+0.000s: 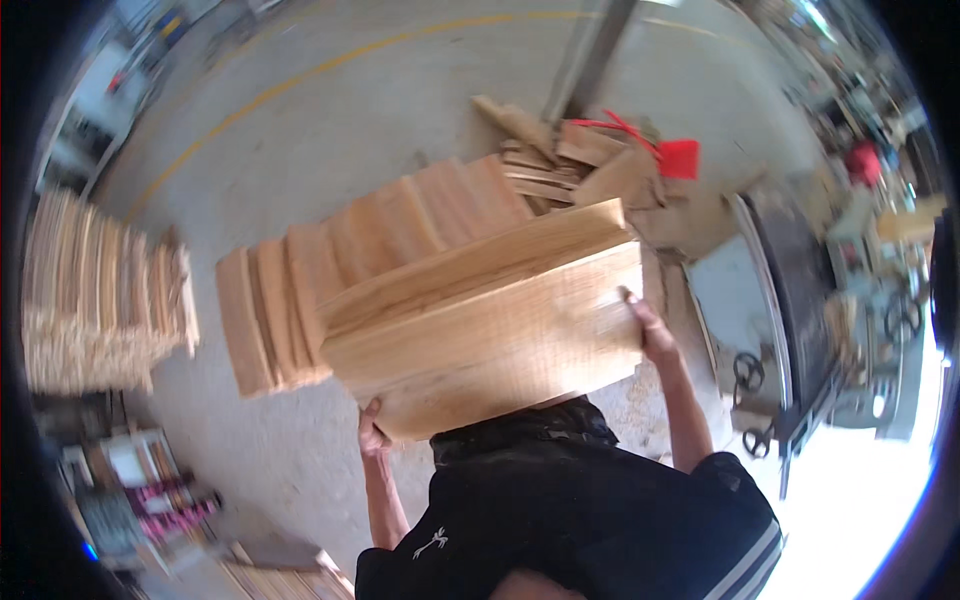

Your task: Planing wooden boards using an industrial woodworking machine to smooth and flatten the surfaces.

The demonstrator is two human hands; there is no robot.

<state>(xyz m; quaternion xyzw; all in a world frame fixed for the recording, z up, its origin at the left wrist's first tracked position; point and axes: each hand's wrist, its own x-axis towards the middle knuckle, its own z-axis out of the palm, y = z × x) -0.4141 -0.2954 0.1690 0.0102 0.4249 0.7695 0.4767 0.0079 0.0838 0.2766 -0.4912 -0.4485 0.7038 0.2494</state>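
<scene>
Pale wooden boards [490, 345], at least two layered together, are held in front of my body, slightly tilted with the right end higher. At their lower left corner my left hand [374, 430] grips the edge, thumb showing on the face. My right hand [654, 332] clasps the right end, its thumb over the board's face. The other fingers of both hands are mostly hidden behind the wood. Just beyond the held boards lies a long row of reddish-brown boards [390, 225], partly covered by them.
A tall stack of boards [95, 290] stands at the left. Scrap wood [610, 175] with a red piece [679, 158] lies around the post [600, 60]. A machine with handwheels [790, 300] occupies the right side. More planks [285, 575] lie at the lower left.
</scene>
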